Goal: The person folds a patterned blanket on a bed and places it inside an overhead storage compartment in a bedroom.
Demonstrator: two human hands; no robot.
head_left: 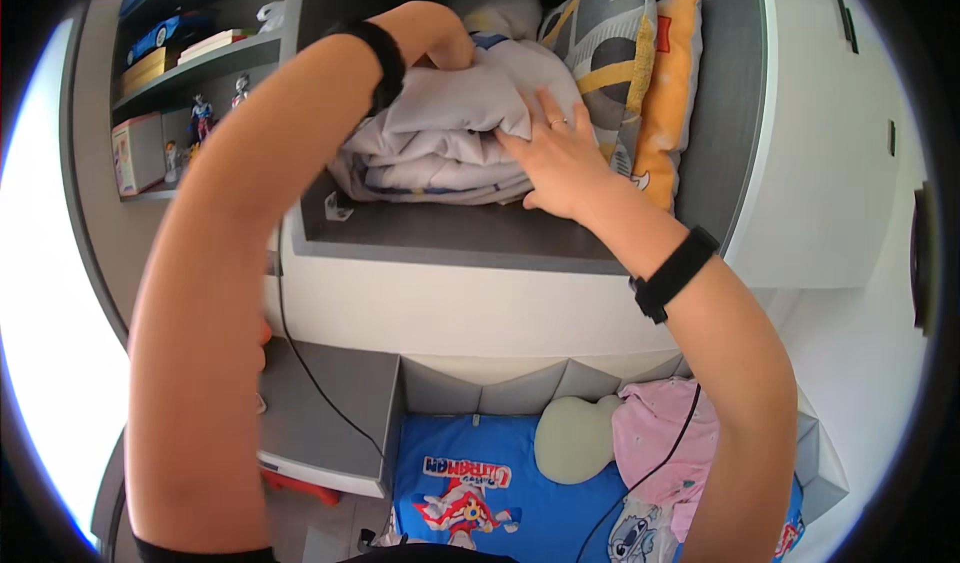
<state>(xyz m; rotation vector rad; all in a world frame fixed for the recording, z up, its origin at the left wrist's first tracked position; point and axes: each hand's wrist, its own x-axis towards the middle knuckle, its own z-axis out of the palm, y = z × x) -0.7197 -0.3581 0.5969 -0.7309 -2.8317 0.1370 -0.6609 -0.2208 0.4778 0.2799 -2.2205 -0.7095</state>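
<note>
A pale grey-white folded quilt (450, 113) lies in layers inside a dark-lined overhead cabinet (460, 246). My left hand (440, 38) reaches over its top left, the wrist sharply bent and the fingers curled into the fabric; the fingertips are partly hidden. Against the quilt's right front side rests my right hand (562, 163), fingers spread and a ring on one of them. Just right of that hand stand a grey patterned cushion (610, 58) with yellow bands and an orange cushion (668, 103). Another pale bundle (497, 8) sits behind the quilt.
Open shelves (205, 63) with figures, books and a blue toy car stand at the left. A white cabinet door (825, 133) is at the right. Below are a grey desk (335, 403), a bed with a blue cover (440, 438), a green pillow (575, 441) and a dangling black cable (300, 348).
</note>
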